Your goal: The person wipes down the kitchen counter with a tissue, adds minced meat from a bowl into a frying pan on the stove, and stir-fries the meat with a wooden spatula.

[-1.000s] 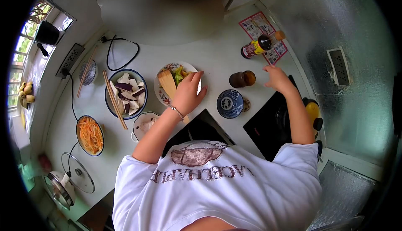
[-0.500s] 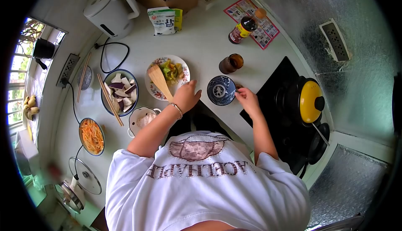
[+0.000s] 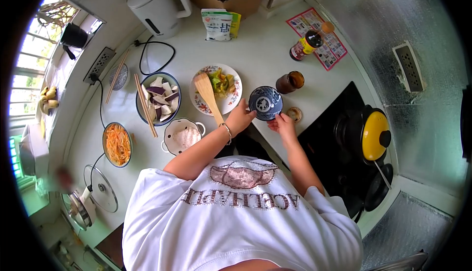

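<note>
Between my two hands is a small blue-and-white bowl (image 3: pixel 265 103), its inside facing up. My left hand (image 3: pixel 240 117) grips the bowl's left rim, and my right hand (image 3: pixel 283 125) holds its lower right edge. Just left of my left hand lies a floral plate (image 3: pixel 235 76) of cooked green vegetables (image 3: pixel 222 83) with a wooden spatula (image 3: pixel 206 90) resting across it. Beyond the bowl stands a brown glass jar (image 3: pixel 290 82), uncovered. A small round lid (image 3: pixel 294 114) lies right of the bowl.
Left are a bowl of cut eggplant (image 3: pixel 160 99) with chopsticks (image 3: pixel 145 105), shredded carrot (image 3: pixel 118 144) and a white two-handled bowl (image 3: pixel 183 136). A yellow-lidded pot (image 3: pixel 376 135) stands on the black cooktop (image 3: pixel 319 143). Behind are a sauce bottle (image 3: pixel 306 45), kettle (image 3: pixel 160 8) and salt bag (image 3: pixel 217 25).
My right hand has come back from near the sauce bottle to the small bowl. My left hand has moved from beside the plate to the bowl's rim. The view has shifted.
</note>
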`<state>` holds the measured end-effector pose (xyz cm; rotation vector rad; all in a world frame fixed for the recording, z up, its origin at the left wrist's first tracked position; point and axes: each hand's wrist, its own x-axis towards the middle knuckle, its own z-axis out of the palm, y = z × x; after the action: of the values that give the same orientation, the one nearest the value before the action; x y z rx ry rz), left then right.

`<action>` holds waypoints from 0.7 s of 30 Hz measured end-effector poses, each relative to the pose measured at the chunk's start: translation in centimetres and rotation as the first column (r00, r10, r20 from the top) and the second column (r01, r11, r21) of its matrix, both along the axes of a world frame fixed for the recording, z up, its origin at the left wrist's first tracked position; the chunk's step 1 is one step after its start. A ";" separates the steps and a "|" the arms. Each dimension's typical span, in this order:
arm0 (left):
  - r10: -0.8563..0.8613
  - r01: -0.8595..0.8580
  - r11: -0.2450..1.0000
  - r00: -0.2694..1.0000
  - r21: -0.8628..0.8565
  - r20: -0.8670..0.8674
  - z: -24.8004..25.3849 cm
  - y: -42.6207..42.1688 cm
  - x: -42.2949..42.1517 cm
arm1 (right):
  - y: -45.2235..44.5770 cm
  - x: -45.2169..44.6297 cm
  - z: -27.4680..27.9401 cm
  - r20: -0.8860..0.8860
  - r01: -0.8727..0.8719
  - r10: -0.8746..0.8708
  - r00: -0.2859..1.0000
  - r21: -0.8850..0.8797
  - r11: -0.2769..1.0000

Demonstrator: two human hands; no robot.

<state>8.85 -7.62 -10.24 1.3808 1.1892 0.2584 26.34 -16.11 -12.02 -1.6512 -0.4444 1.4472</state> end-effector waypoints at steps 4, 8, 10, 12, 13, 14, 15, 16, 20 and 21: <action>0.135 -0.146 0.985 0.984 0.089 0.113 -0.2 0.1 -1.1 | 2.7 -2.2 -0.2 -0.129 0.159 -0.149 0.980 0.070 0.985; 0.069 -0.100 0.985 0.975 0.140 0.211 1.3 -0.5 -2.7 | 6.4 -3.0 -0.9 -0.202 0.261 -0.238 0.950 0.097 0.960; 0.077 -0.113 0.982 0.972 0.154 0.223 2.1 -0.7 -3.6 | 8.1 -2.9 -1.5 -0.228 0.281 -0.253 0.940 0.098 0.955; 0.083 -0.117 0.979 0.976 0.168 0.201 2.9 -0.8 -4.4 | 9.7 -2.8 -2.0 -0.263 0.342 -0.301 0.917 0.127 0.931; 0.093 -0.132 0.975 0.973 0.177 0.212 3.6 -0.8 -4.9 | 10.3 -2.7 -1.9 -0.277 0.364 -0.318 0.907 0.135 0.921; 0.106 -0.145 0.974 0.971 0.175 0.215 3.7 -1.0 -5.4 | 10.7 -2.6 -1.9 -0.274 0.352 -0.307 0.911 0.135 0.926; 0.110 -0.149 0.975 0.968 0.163 0.227 3.7 -1.0 -5.9 | 11.2 -2.5 -2.0 -0.292 0.401 -0.355 0.888 0.116 0.909; 0.114 -0.153 0.976 0.964 0.153 0.240 3.9 -1.1 -6.5 | 11.6 -2.5 -2.1 -0.309 0.448 -0.401 0.862 0.098 0.888; 0.120 -0.161 0.971 0.967 0.174 0.225 5.7 -1.9 -9.1 | 10.5 -4.6 0.9 -0.393 0.194 -0.159 0.906 0.051 0.980; 0.158 -0.203 0.965 0.955 0.166 0.251 6.0 -2.2 -9.8 | 9.9 -6.2 3.4 -0.305 0.028 0.014 0.952 0.131 0.991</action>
<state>-0.94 -9.86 -4.20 1.3618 1.1137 0.6646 20.11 -6.21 -8.63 -1.2933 -0.3506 1.5994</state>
